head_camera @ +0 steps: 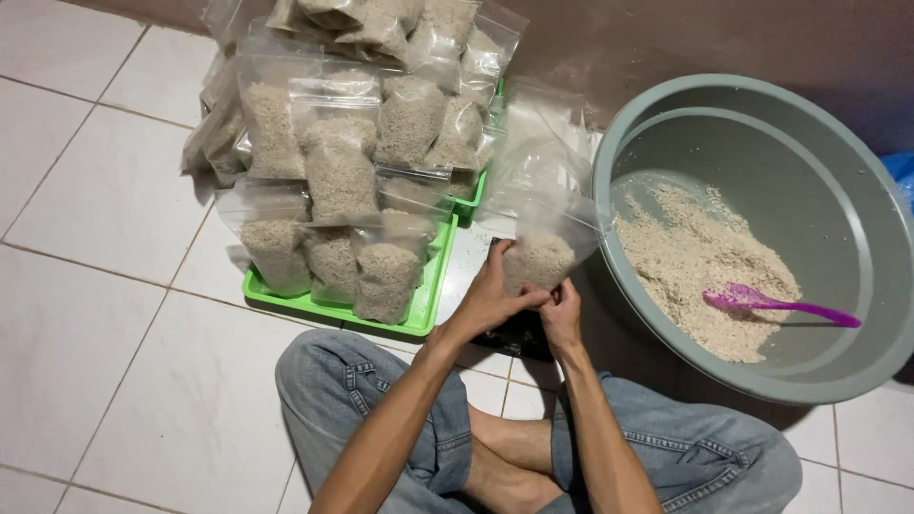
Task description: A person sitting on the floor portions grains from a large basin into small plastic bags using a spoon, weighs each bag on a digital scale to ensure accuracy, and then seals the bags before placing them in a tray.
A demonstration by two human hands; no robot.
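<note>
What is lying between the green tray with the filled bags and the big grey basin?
In the head view, between the green tray and the grey basin sits a clear bag of grain, held by both hands over a dark object, partly hidden.

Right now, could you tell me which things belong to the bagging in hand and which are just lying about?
In use: clear bag of grain, left hand, right hand, grey basin, purple scoop, black scale.
Lying about: filled bags, green tray.

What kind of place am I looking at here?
Probably a home floor used as a makeshift packing spot: white tiled floor, a grey basin of loose grain, and filled clear bags stacked on a green tray.
</note>
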